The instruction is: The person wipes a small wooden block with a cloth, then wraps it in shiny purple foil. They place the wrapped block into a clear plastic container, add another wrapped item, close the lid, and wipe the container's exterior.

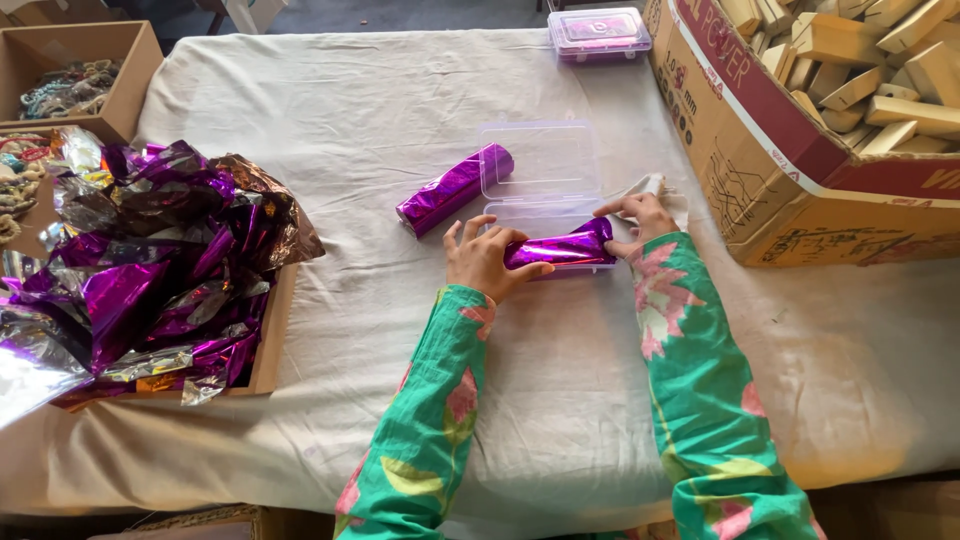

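Observation:
My left hand (484, 258) grips the left end of a roll wrapped in shiny purple foil (560, 250) that lies in the lower half of an open clear plastic box (540, 165). At the roll's right end, my right hand (640, 218) presses down with its fingers and also touches a small white item (652, 185). A second purple foil roll (452, 189) lies loose on the cloth, just left of the box lid. Both sleeves are green with pink flowers.
A low cardboard tray heaped with crumpled purple foil (160, 270) fills the left side. A big cardboard box of wooden blocks (850, 80) stands at the right. A closed clear box with a purple lid (598, 32) sits at the far edge. A box of beads (70, 85) is top left.

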